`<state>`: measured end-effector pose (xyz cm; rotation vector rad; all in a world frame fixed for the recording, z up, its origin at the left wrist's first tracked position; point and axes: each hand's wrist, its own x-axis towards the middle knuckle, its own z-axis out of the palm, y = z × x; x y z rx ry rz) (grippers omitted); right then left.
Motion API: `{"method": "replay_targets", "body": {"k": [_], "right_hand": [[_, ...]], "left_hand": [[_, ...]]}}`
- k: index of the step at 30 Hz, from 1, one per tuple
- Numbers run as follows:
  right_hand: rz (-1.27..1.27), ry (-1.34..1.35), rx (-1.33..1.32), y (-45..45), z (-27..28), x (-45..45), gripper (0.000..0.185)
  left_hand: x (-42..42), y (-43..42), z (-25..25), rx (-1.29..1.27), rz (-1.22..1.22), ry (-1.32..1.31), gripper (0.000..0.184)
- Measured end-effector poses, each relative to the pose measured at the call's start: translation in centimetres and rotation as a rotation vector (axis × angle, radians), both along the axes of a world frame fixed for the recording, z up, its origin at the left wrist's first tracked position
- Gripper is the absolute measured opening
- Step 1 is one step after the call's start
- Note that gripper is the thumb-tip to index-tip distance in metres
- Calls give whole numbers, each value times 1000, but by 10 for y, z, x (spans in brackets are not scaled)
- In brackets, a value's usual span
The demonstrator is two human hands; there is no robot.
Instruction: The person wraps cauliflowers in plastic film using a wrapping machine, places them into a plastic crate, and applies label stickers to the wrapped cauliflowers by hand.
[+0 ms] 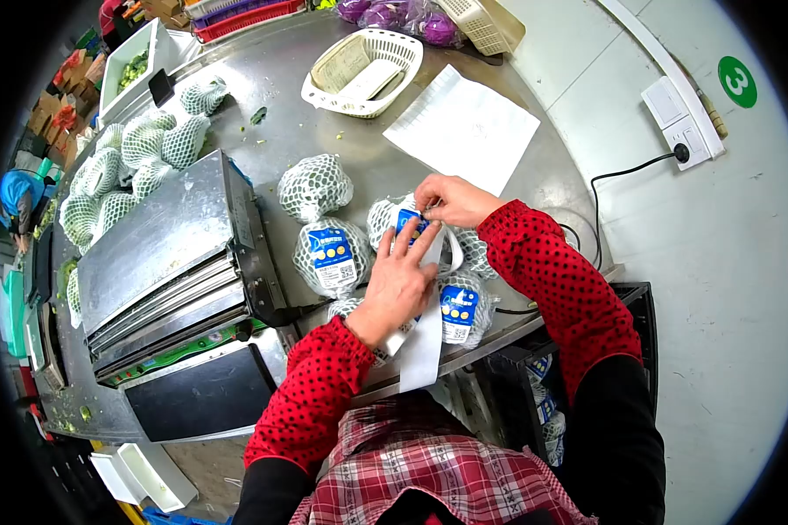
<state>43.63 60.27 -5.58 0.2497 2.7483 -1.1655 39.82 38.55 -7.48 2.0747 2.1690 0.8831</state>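
Observation:
My left hand [398,284] lies with fingers spread over a blue-and-white label [409,220] on a bundle in white foam netting [382,215]. My right hand [455,199] has its fingertips pinched at the top edge of that label. A strip of white label backing paper [423,350] hangs from under my left hand toward the table edge. Left of my hands, a netted bundle [331,255] bears a blue label, and an unlabelled netted bundle [315,186] sits behind it. Another labelled bundle [464,306] lies near the front edge. My hands partly hide the bundles beneath them.
A metal-topped wrapping machine [162,241] stands at the left, with several netted bundles [140,144] behind it. Further back are a white basket [403,48] and a paper sheet [464,127]. A black crate [635,306] is below the right edge; a cable [597,210] runs along the wall.

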Motion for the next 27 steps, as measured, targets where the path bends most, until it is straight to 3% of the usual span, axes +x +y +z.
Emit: {"method": "replay_targets", "body": {"k": [1,5,8,11,13,17,20,23,27], "right_hand": [[9,-117,15,2,3,0,15],[96,-145,-14,9,9,-1,10],[231,-54,174,7,14,-10,10],[331,-223,350,11,18,-21,16],[134,-197,220,19,11,-21,19],[13,-248,189,10,4,-22,21],[-222,-278,-255,10,10,-18,21],[-110,-164,-46,8,13,-18,19],[-218,-37,-24,10,-6,-22,21]], "left_hand": [[-4,2,-6,-47,-6,11,14],[-17,-5,-21,-54,-20,-70,13],[-24,-4,-21,-65,-16,-44,13],[-27,-3,-20,-77,-37,0,11],[-27,-3,-18,-53,-53,2,10],[-30,-2,-19,-63,-30,-4,9],[-29,-5,-20,-56,-17,-38,9],[-30,-3,-21,-51,-20,-50,9],[-30,-2,-22,-42,-12,-70,10]]}}
